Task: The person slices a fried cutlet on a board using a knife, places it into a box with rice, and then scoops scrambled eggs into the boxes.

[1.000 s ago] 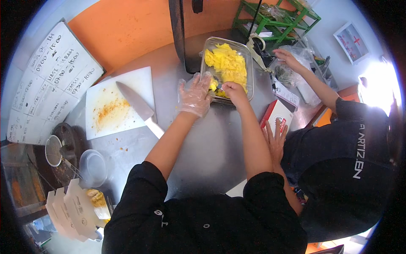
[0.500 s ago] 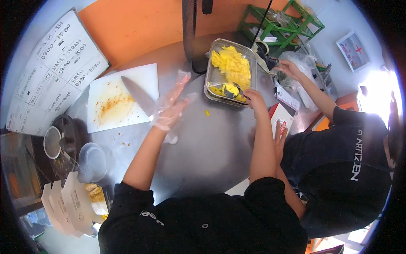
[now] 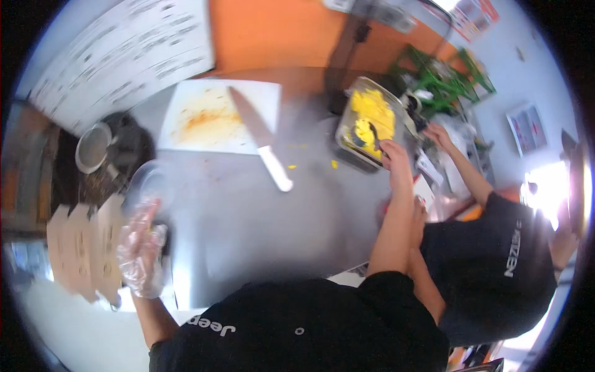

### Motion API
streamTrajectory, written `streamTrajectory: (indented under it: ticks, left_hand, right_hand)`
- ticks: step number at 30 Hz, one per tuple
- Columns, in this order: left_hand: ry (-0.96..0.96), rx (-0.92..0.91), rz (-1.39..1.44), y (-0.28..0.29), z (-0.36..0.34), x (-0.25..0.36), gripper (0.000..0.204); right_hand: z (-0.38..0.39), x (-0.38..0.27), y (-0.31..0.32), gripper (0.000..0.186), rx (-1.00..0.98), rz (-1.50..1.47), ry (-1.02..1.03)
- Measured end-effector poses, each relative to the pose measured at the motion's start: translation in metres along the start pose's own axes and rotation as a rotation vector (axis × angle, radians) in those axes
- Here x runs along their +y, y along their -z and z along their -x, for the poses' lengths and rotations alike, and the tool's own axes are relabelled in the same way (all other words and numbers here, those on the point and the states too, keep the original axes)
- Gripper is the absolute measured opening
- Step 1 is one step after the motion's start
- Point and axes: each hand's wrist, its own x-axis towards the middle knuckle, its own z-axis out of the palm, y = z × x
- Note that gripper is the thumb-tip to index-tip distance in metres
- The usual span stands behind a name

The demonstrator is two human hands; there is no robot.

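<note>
My left hand (image 3: 141, 248), in a loose plastic glove, is low on the left, over the near edge of a clear round container (image 3: 149, 180) and beside open cardboard boxes (image 3: 80, 248); motion blur hides what its fingers hold, if anything. My right hand (image 3: 392, 155) grips a black spoon (image 3: 374, 135) in a glass container of yellow shredded food (image 3: 375, 105). Left of that container, a white cutting board (image 3: 186, 111) with orange residue carries a large white-handled knife (image 3: 271, 166), whose handle overhangs the board onto the steel counter (image 3: 266, 229).
A co-worker (image 3: 483, 266) in black stands close on my right, one hand (image 3: 437, 133) near items beside the glass container, the other by a red-and-white box (image 3: 423, 189). A strainer (image 3: 93, 152) lies at left; green racks (image 3: 458, 74) stand at back right.
My gloved left hand left the glass container, moving down-left across the counter to the boxes. My right hand stayed at the container with the spoon. The camera view shifted and blurred.
</note>
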Motion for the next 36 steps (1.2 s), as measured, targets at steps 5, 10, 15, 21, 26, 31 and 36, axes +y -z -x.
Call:
streamTrajectory:
  ticks: [5, 10, 15, 21, 26, 31, 36]
  left_hand:
    - [0.01, 0.54, -0.757, 0.159, 0.067, -0.012, 0.036]
    - [0.5, 0.679, -0.978, 0.261, 0.125, -0.081, 0.027]
    - [0.31, 0.085, -0.944, 0.232, 0.144, -0.132, 0.017]
    - [0.557, -0.344, -0.939, 0.206, 0.143, -0.132, 0.042]
    - [0.582, -0.668, -0.869, 0.229, 0.138, -0.118, 0.046]
    - [0.219, -0.111, -0.805, 0.213, 0.185, -0.184, 0.041]
    - [-0.087, 0.115, -0.401, 0.241, 0.205, -0.209, 0.023]
  right_hand:
    - [0.054, -0.056, -0.075, 0.016, -0.273, -0.187, -0.086]
    - [0.112, -0.087, -0.194, 0.017, -0.709, -0.302, -0.112]
    - [0.188, -0.117, -0.318, 0.025, -1.084, -0.359, -0.139]
    - [0.311, -0.15, -0.441, 0.027, -1.225, -0.164, -0.061]
    - [0.36, -0.135, -0.497, 0.019, -1.312, 0.192, 0.088]
    - [0.396, -0.119, -0.517, 0.022, -1.207, 0.687, 0.581]
    - [0.446, -0.1, -0.527, 0.012, -1.172, 1.357, 1.275]
